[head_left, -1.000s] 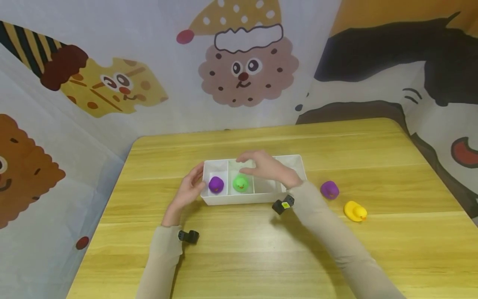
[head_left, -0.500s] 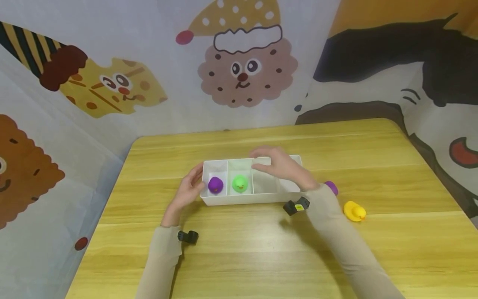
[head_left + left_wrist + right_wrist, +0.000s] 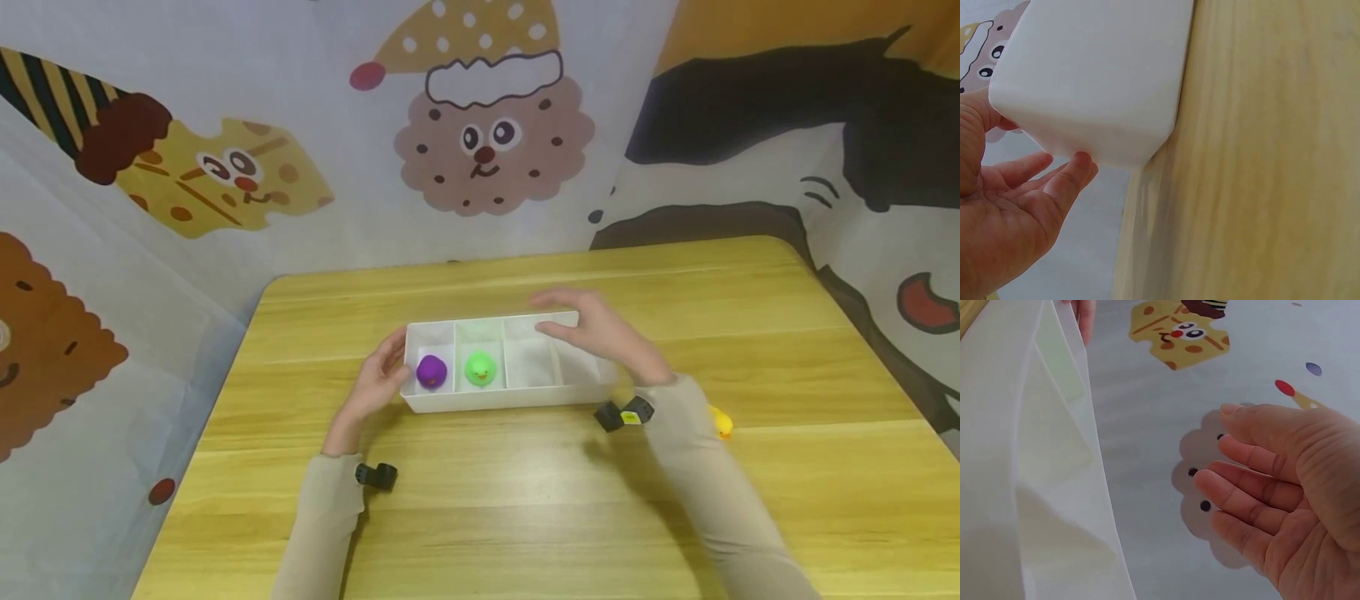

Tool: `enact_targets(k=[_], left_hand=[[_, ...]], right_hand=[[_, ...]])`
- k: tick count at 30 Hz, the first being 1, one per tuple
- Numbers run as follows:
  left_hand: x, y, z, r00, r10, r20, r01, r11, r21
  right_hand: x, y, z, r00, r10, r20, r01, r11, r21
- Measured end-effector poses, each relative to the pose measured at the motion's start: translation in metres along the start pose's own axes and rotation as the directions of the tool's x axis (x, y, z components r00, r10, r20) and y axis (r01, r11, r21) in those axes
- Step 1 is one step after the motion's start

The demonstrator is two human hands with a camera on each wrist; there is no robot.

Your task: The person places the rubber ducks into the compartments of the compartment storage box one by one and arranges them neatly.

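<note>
A white divided box (image 3: 510,398) stands on the wooden table, its compartments in a row. The leftmost compartment has a purple rubber duck (image 3: 431,372); beside it, a green rubber duck (image 3: 481,368) sits in the adjoining one. At the box's left end, my left hand (image 3: 380,375) holds the wall, its fingertips touching the end wall in the left wrist view. My right hand (image 3: 600,329) hovers over the box's right end with loosely bent fingers and nothing in it, as the right wrist view also shows. A yellow rubber duck (image 3: 722,422) is partly covered by the right sleeve.
The wooden table (image 3: 480,517) extends around the box. Behind it hangs a white cloth (image 3: 360,192) printed with cartoon food faces. A small black camera (image 3: 624,414) sits on the right wrist, another camera (image 3: 377,477) on the left.
My right hand has moved right, from above the green duck to the box's right end. The second purple duck on the table is now hidden by my right arm. The left hand stays put.
</note>
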State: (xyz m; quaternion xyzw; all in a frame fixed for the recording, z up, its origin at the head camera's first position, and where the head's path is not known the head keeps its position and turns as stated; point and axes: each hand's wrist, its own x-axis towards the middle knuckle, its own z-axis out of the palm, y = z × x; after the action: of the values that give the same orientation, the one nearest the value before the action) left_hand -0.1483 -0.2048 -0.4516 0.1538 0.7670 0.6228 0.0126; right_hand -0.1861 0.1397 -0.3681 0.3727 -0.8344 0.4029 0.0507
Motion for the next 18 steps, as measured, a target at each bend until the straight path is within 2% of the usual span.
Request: enact_targets(k=[12,18], left_hand=[[0.000,0.001,0.000,1.000,-0.029,-0.001,0.029,1.000,-0.003],[0.000,0.000,0.000,1.000,-0.014,0.002,0.014,1.000,-0.019]], right_hand=[[-0.023,0.011,-0.024,0.997,0.044,-0.058,-0.047,0.998,-0.039],[-0.037,0.016,-0.035,0.991,0.111,-0.072,-0.114,0.993,-0.043]])
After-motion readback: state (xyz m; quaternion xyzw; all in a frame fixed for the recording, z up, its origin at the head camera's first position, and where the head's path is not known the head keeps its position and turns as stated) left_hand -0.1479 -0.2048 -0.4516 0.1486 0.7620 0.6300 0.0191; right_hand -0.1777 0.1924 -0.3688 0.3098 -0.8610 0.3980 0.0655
